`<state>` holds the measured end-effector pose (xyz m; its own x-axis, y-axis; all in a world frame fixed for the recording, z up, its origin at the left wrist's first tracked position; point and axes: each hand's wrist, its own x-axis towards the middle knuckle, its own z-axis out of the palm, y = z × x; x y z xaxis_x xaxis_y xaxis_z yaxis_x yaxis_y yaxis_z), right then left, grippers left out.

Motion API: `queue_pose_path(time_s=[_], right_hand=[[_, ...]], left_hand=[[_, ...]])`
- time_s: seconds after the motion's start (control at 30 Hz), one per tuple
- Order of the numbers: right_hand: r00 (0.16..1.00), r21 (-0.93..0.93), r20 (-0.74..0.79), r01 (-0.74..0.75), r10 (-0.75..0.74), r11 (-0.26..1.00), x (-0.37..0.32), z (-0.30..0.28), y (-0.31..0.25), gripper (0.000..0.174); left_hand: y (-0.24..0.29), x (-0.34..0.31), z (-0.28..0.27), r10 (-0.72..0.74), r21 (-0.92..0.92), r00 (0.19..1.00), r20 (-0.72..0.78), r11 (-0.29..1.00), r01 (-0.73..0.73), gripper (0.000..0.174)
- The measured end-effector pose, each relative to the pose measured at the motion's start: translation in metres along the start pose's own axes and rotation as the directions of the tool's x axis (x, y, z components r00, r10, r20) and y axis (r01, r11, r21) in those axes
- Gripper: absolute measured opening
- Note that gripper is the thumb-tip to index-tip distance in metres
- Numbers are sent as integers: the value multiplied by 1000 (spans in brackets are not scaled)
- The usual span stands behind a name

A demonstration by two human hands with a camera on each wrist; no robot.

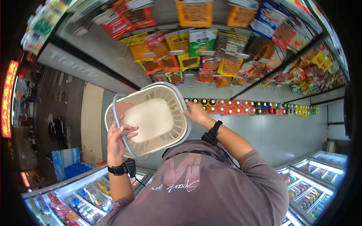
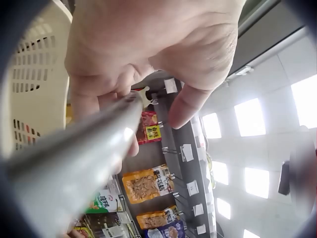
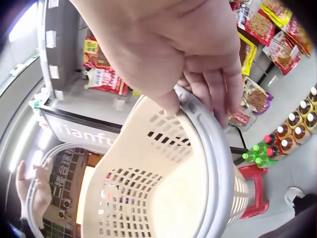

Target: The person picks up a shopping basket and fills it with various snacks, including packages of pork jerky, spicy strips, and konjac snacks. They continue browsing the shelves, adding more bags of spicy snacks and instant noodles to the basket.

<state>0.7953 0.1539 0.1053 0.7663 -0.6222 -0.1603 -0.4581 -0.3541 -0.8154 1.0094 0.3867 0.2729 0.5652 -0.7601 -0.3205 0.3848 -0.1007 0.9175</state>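
Observation:
A cream plastic shopping basket (image 1: 152, 115) with slotted walls and nothing inside is in front of my body in the head view. My right hand (image 1: 196, 114) pinches its rim on the right side, thumb inside and fingers over the grey outer edge, as the right wrist view shows. On the left, a grey handle (image 1: 115, 109) stands out beyond the basket's side. My left hand (image 1: 118, 136) is at this handle, fingers loosely spread and thumb apart. In the left wrist view the handle (image 2: 74, 153) crosses close below the palm, hiding some fingers.
Snack packets (image 1: 203, 41) hang on a rack ahead. Rows of bottles (image 1: 226, 107) stand at its foot, with a red stool (image 3: 255, 191) near them. Lit freezers (image 1: 309, 180) flank me at both sides. Blue crates (image 1: 77, 169) stand at the left.

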Motion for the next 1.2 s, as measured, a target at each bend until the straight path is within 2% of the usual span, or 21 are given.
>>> queue_pose_path(time_s=[0.03, 0.1, 0.17, 0.27, 0.33, 0.4, 0.5, 0.57, 0.6, 0.67, 0.7, 0.77, 0.8, 0.87, 0.9, 0.93, 0.97, 1.03, 1.1, 1.17, 1.2], right_hand=[[1000, 19, -22, -14, 14, 1000, -9, -17, 0, 36], [998, -74, -47, 31, -35, 997, -25, -52, -3, 37], [996, 148, 30, 74, -80, 986, -35, -74, -4, 35], [967, 472, 126, 136, -220, 871, -47, -82, -7, 33], [953, 482, 147, 163, -263, 861, -51, -75, -9, 33], [934, 494, 172, 193, -313, 848, -57, -72, -7, 34], [924, 492, 225, 167, -310, 855, -58, -78, -7, 37], [899, 651, 314, 31, -306, 758, -61, -84, -6, 39], [901, 651, 311, 28, -301, 758, -64, -83, -7, 39], [851, 775, 374, -68, -369, 628, -68, -84, -9, 34], [854, 770, 373, -65, -364, 635, -68, -92, -10, 34], [827, 646, 283, 209, -485, 734, -69, -115, -8, 26], [849, 666, 196, 253, -491, 702, -68, -123, -1, 21], [868, 636, 227, 212, -442, 742, -62, -134, 13, 20], [961, 674, 229, -40, -157, 737, -50, -153, 55, 19], [980, 680, 185, -78, -67, 729, -39, -161, 89, 18], [998, 692, 46, -61, 40, 720, -29, -170, 118, 19], [956, 598, -225, -17, 188, 802, -2, -190, 183, 26], [830, 311, -499, -98, 250, 945, 36, -200, 258, 41], [753, 147, -627, -137, 199, 980, 61, -223, 284, 56], [764, 147, -615, -131, 194, 980, 73, -234, 287, 56]], left_hand=[[-10, 5, 11, -9, 23, 1000, 21, 1000, 8, 56], [-30, 13, 33, -58, -44, 993, -101, 998, 54, 53], [-40, 18, 66, -79, -26, 996, -52, 997, 78, 47], [-56, 20, 116, -152, -89, 988, 10, 984, 152, 38], [-66, 21, 151, -148, -132, 986, 73, 979, 157, 29], [-81, 23, 165, -153, -120, 986, 72, 980, 161, 28], [-94, 28, 171, -143, -87, 989, 49, 985, 147, 28], [-95, 31, 171, -174, -109, 982, 75, 977, 181, 29], [-94, 31, 175, -200, -102, 978, 58, 973, 205, 31], [-99, 34, 162, -229, -87, 972, 53, 969, 233, 34], [-101, 37, 157, -253, -70, 967, 45, 964, 255, 37], [-94, 34, 161, -238, -61, 970, 49, 969, 241, 40], [-91, 31, 160, -225, -52, 973, 44, 972, 228, 44], [-89, 25, 149, -228, -48, 972, 46, 972, 231, 47], [-87, 22, 145, -229, -36, 972, 56, 972, 231, 50], [-85, 17, 142, -230, -42, 972, 49, 972, 233, 50], [-82, 10, 142, -208, -48, 978, 12, 977, 209, 51], [-77, -2, 141, -186, -62, 982, -33, 981, 184, 52], [-72, -13, 135, -168, -20, 983, -76, 986, 167, 56], [-65, -24, 134, -155, -4, 980, -124, 988, 155, 58], [-62, -30, 133, -131, 20, 979, -155, 991, 135, 59]])
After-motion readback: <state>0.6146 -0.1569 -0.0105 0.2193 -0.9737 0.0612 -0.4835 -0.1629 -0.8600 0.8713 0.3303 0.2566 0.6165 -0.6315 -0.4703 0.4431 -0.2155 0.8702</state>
